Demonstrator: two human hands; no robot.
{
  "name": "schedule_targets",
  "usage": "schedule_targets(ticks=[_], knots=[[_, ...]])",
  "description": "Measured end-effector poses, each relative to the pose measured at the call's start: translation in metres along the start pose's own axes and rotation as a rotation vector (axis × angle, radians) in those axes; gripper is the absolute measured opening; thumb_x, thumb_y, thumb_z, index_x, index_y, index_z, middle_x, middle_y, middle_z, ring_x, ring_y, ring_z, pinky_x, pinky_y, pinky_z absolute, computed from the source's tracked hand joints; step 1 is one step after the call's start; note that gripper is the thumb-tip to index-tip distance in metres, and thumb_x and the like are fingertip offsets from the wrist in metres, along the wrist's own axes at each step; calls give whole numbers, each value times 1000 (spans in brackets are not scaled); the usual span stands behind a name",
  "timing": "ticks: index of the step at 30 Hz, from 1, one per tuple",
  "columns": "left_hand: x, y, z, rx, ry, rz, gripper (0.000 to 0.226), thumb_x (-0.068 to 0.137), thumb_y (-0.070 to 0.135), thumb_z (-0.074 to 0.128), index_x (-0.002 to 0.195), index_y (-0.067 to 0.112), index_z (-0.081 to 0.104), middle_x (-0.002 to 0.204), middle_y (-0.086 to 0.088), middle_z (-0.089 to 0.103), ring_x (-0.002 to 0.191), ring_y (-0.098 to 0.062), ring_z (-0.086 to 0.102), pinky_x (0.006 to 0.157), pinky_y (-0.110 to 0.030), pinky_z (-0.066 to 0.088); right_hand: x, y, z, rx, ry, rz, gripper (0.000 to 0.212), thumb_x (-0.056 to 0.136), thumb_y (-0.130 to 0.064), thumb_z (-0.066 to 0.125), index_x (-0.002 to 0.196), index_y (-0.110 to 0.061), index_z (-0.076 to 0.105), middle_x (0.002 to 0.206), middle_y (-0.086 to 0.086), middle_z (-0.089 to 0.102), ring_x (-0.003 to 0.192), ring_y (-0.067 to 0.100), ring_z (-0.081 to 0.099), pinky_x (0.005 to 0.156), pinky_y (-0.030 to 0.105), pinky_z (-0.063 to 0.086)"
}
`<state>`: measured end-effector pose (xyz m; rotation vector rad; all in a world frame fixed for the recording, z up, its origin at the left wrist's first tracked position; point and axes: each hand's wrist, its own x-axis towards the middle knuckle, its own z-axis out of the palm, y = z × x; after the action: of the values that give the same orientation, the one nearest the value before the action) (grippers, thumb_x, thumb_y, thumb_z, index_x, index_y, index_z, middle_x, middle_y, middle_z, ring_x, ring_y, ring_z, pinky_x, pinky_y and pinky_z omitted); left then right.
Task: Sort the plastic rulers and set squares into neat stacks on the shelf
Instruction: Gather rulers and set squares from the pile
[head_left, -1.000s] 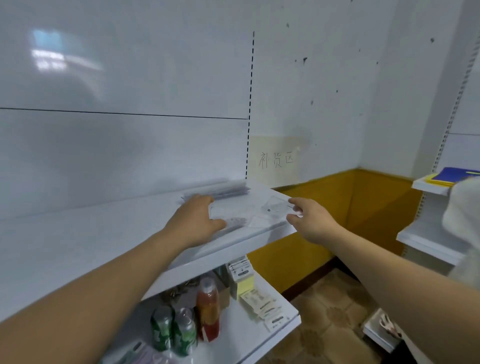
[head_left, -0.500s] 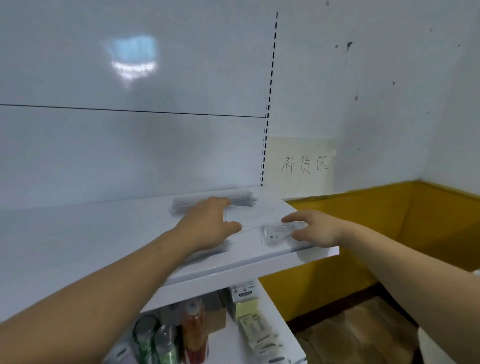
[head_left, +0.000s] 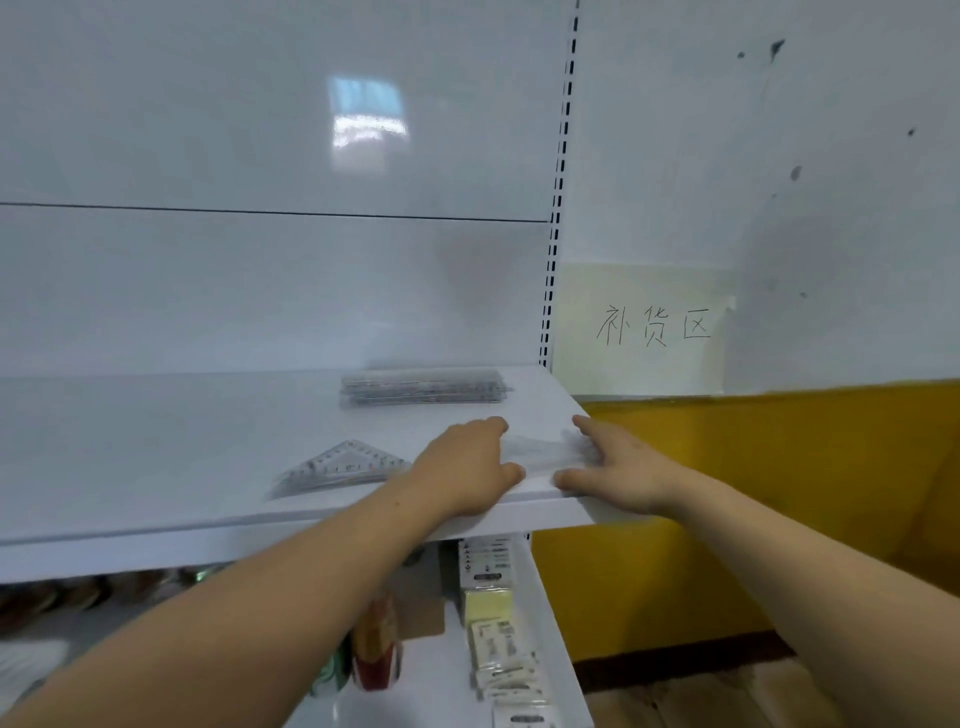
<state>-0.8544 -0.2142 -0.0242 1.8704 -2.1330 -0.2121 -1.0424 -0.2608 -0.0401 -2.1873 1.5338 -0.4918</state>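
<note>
- Shelf (head_left: 156, 441): white, upper board of a rack with a white back panel; it carries all the task items listed here.
- Stack of rulers (head_left: 423, 387): clear plastic, lying flat at the back of the shelf, lengthwise along the back panel, near the right end. Edges roughly aligned. No hand touches it.
- Stack of set squares (head_left: 345, 467): clear triangles with printed scales, lying flat nearer the front edge, just left of the left wrist. Not held.
- Clear plastic pieces (head_left: 540, 447): flat on the right end of the shelf, between the two hands. They are blurred, so their kind and number cannot be told.
- Left hand (head_left: 467, 467): palm down on the shelf, fingers stretched forward and relaxed, thumb out to the right at the left edge of the clear plastic pieces. It grasps nothing.
- Right hand (head_left: 618, 467): at the right end of the shelf, index finger stretched forward, thumb along the front edge, bracketing the right side of the clear plastic pieces. Spread, not clenched; whether the fingertips press the plastic cannot be told.
- Lower shelf (head_left: 426, 691): white, holds a red bottle (head_left: 376, 654) and small white packets (head_left: 506, 670).
- Slotted upright (head_left: 558, 208): at the right edge of the back panel.
- Paper note (head_left: 644, 327): handwritten, stuck on the wall right of the rack, above a yellow wall band (head_left: 727, 519).
</note>
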Motion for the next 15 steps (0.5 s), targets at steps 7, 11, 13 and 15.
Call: schedule_targets(ticks=[7,11,13,15], knots=[[0,6,7,-78,39,-34,50,93,33,50,136,10,40,140,-7,42,121,-23,46,96,-30,37,0,6,-3,-49,-37,-16,89,79,-55,64,149,-22,23,153,0,26,137,19,30,107,34,29],[6,8,4,-2,-15,-31,50,96,35,45,138,9,39,144,-8,39,127,-24,42,101,-32,34,6,1,-13,-120,-105,-21,92,76,-59,65,149,-23,23,154,0,25,138,20,29,109,35,28],[7,6,-4,32,-29,-25,58,94,41,47,143,12,34,149,-6,34,133,-23,37,106,-34,31,10,-8,-18,-160,-113,-30,89,78,-60,62,150,-24,23,156,-1,23,141,20,27,111,35,25],[5,-3,-16,43,-24,-23,65,92,46,49,146,16,29,153,-3,29,137,-22,32,110,-34,28,14,-23,-21,-176,-100,-40,85,80,-61,59,149,-26,24,156,-2,23,141,20,26,112,35,24]])
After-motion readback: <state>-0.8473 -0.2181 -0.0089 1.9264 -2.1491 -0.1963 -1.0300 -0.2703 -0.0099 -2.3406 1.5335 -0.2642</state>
